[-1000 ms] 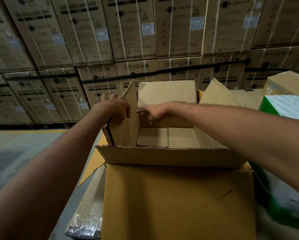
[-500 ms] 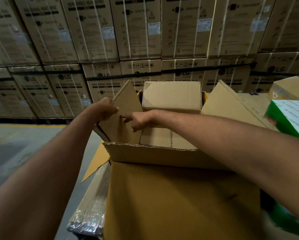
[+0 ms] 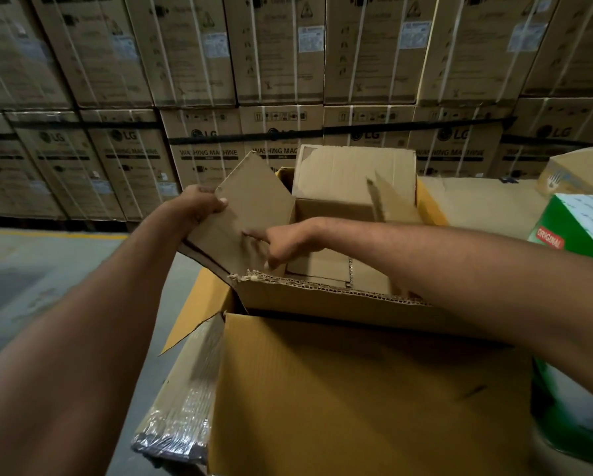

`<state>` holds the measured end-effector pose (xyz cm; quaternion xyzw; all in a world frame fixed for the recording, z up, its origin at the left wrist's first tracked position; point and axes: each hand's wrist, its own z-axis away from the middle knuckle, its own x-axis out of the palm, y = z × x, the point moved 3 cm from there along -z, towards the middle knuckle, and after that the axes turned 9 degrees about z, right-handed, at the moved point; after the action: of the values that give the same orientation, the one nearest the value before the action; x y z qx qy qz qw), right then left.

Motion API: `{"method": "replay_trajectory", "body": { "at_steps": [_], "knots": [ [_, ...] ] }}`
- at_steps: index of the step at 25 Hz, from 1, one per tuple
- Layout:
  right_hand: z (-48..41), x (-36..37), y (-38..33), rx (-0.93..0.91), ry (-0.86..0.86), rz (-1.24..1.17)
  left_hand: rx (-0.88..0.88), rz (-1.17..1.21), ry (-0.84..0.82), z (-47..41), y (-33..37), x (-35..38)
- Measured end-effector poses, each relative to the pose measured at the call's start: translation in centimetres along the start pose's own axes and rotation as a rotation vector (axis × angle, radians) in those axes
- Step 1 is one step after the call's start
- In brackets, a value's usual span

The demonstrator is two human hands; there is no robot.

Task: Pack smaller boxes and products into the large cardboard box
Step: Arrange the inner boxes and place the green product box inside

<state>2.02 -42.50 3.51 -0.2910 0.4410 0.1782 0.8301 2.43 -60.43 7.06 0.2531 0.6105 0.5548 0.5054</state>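
Left hand [image 3: 202, 204] pinches the side flap [image 3: 254, 197] of the open cardboard box [image 3: 322, 304]; right hand [image 3: 284, 243] pushes it, fingers [image 3: 254, 233] grasping nothing. A smaller box [image 3: 353, 173] sits inside. Next, likely folding the flap clear.

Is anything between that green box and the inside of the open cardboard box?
Yes: the right forearm crosses the opening on the green box's side, right hand pressing the raised flap that the left hand grips. A smaller box sits in the open cardboard box's far end.
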Motion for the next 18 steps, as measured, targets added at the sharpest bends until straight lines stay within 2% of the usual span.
{"method": "replay_trajectory", "body": {
  "at_steps": [3,6,8,10,11,12,13,16,18],
  "knots": [
    [0.4,1.8,2.4,0.064,-0.05,-0.01,-0.033,0.056,0.018,-1.6,-1.0,0.2],
    [1.0,3.5,7.3,0.269,-0.171,0.236,0.035,-0.016,0.032,-2.4,-0.7,1.3],
    [2.4,4.1,9.7,0.362,-0.228,0.406,0.156,-0.297,0.066,-2.5,0.6,2.4],
    [3.5,4.3,10.1,0.347,-0.21,0.55,0.433,-0.812,0.138,-1.5,2.6,4.8],
    [3.9,4.3,9.9,0.335,-0.199,0.632,0.598,-0.997,0.133,-0.5,3.6,6.7],
    [4.5,4.0,9.5,0.33,-0.196,0.705,0.702,-1.099,0.059,0.7,4.4,8.8],
    [5.0,3.5,9.3,0.343,-0.195,0.768,0.727,-1.125,-0.073,2.0,4.9,11.3],
    [7.4,1.5,9.5,0.405,-0.112,0.881,0.544,-1.08,-0.52,3.8,4.5,17.5],
    [9.5,-0.1,10.1,0.48,0.017,0.871,0.488,-1.067,-0.639,4.4,4.5,20.2]
  ]
}}
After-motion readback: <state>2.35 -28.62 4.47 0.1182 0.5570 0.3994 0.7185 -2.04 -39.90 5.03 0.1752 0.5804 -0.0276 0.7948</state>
